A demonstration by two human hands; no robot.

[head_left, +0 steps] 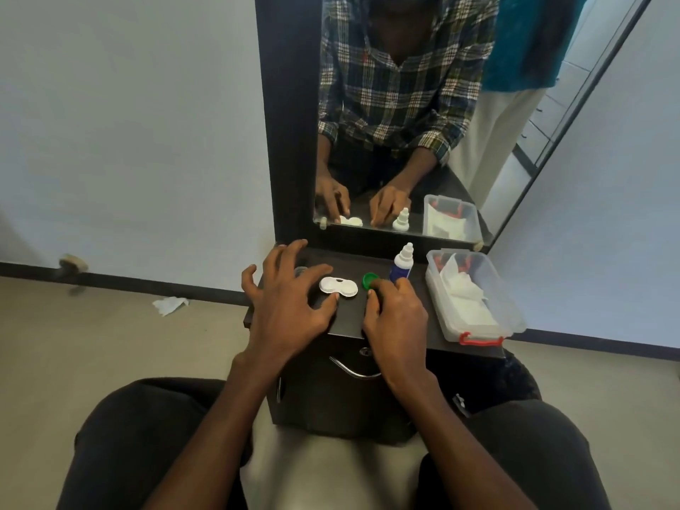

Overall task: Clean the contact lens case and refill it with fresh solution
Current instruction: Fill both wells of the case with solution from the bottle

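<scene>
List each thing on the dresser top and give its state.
Lens case: flat, both wells uncapped.
Green cap: off, at right hand's fingertips.
Solution bottle: upright, capped.
Plastic box: lidless, tissues inside.
Left hand: spread over the top, thumb beside the case.

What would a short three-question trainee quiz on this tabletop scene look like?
1. True or false: the solution bottle lies on its side.
2. Which hand touches the green cap? A) left hand B) right hand
3. Fill in: the tissues sit inside the clear ____ with red latches.

Key: 1. False, it stands upright. 2. B; the left hand's thumb touches the white lens case. 3. Box.
</scene>
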